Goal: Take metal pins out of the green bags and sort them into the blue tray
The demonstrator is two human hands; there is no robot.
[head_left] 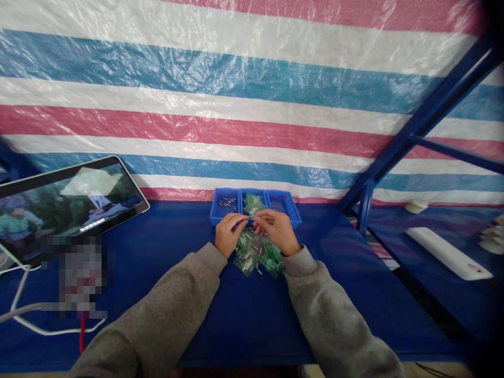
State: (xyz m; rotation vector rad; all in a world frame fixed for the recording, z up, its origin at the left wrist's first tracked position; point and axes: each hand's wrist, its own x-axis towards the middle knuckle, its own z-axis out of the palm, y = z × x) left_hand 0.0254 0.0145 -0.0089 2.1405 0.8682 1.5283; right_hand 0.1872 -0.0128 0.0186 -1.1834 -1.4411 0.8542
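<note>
My left hand and my right hand meet at their fingertips over the blue tabletop. Both pinch a small thin piece whose kind is too small to make out. Beneath them lies a pile of small clear and green plastic bags, with slim light-coloured parts among them. Just behind my hands stands a blue bin with three compartments. Metal pin-like parts lie in its left compartment and greenish plastic bags in the middle. The right compartment's contents are partly hidden by my right hand.
A tablet playing a video leans at the left, near white cables and a pixelated object. Striped plastic sheeting hangs behind the table. Blue frame bars and a white elongated object are at the right.
</note>
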